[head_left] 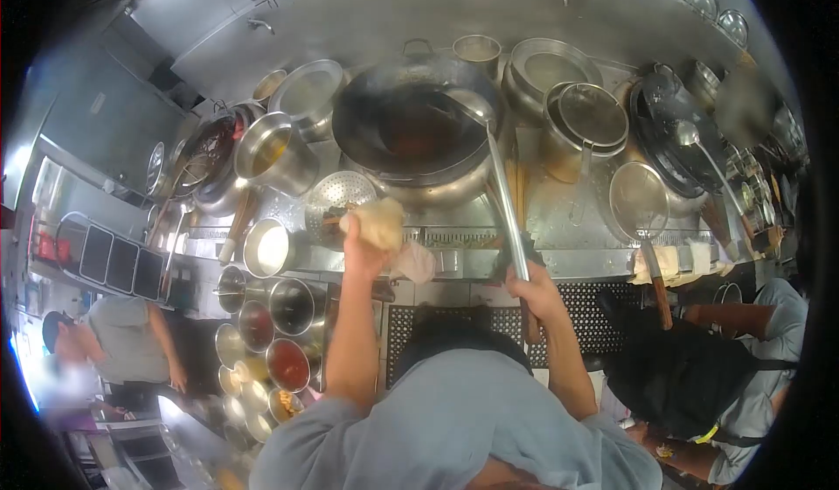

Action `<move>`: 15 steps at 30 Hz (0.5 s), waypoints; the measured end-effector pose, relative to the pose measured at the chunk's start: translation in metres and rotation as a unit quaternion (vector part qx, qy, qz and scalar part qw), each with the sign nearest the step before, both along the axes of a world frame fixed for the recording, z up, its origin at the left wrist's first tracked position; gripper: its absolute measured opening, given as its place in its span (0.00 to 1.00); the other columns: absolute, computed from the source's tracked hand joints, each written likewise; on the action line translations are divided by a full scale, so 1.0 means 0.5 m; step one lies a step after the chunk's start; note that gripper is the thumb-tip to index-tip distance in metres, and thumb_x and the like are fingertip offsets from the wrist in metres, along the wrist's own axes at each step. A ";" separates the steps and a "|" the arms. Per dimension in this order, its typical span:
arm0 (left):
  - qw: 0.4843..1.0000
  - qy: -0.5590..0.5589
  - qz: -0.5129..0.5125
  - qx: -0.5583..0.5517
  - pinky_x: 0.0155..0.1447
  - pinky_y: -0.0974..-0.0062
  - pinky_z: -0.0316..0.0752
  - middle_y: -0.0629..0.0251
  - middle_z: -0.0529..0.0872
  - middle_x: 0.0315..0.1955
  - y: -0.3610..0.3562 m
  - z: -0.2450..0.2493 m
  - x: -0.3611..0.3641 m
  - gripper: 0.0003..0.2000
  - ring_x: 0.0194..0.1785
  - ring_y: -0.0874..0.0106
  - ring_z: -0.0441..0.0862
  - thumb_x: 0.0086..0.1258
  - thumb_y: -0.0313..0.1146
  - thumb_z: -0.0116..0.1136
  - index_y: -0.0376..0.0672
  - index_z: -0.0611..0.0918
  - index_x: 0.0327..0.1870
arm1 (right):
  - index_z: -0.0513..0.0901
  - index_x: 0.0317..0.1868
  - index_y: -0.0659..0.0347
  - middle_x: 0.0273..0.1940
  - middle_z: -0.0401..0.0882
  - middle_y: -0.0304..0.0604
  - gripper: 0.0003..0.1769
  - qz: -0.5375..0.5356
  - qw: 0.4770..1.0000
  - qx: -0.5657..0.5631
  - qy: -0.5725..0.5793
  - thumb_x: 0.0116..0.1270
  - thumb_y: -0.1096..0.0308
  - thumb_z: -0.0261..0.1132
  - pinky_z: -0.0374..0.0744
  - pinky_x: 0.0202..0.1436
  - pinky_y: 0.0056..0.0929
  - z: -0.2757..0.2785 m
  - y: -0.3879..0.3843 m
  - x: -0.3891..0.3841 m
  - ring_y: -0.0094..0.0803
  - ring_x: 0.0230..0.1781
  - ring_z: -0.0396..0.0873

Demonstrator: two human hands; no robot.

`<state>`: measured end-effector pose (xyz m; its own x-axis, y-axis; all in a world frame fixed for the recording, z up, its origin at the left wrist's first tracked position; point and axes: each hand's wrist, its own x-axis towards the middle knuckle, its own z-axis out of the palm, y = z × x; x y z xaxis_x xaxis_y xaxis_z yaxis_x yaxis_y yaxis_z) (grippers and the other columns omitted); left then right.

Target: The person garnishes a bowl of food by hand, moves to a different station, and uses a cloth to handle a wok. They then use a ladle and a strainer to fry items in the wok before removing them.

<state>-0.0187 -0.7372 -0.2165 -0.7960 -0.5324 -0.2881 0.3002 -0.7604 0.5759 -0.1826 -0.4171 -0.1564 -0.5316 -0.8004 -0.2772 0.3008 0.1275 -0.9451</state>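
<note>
My right hand [537, 292] grips the lower end of a long-handled ladle [505, 194]. The ladle's bowl lies at the right rim of a large dark wok [363, 140], which has some dark reddish-brown content in its middle. A bunched beige cloth [381, 225] is in my left hand [363, 254], its fingers closed around it. One end of the cloth hangs down toward the counter's front edge. Close behind the left hand, a perforated strainer [336, 191] rests on the counter, partly covered by the hand and cloth.
Left of the wok stand a metal pot [278, 156] and several sauce containers [288, 363]. On the right are a pot with a sieve [592, 114], another mesh strainer [638, 197] and a second wok [669, 132]. One person [122, 341] is at far left, another [734, 368] at right.
</note>
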 end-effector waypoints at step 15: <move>0.995 -0.009 -0.087 0.044 0.48 0.53 0.81 0.51 0.83 0.42 -0.147 -0.071 -0.256 0.13 0.45 0.57 0.82 0.72 0.33 0.43 0.33 0.77 0.45 | 0.77 0.34 0.63 0.27 0.74 0.35 0.08 -0.071 0.993 0.045 0.088 0.55 0.68 0.61 0.71 0.34 0.26 0.005 -0.052 0.088 0.25 0.29 0.71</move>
<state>-0.1467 -0.8108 -0.2522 -0.8686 -0.3585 -0.3422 0.1497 -0.8480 0.5084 -0.1386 -0.4433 -0.1538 -0.6842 -0.6894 -0.2378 0.1537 0.1824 -0.9711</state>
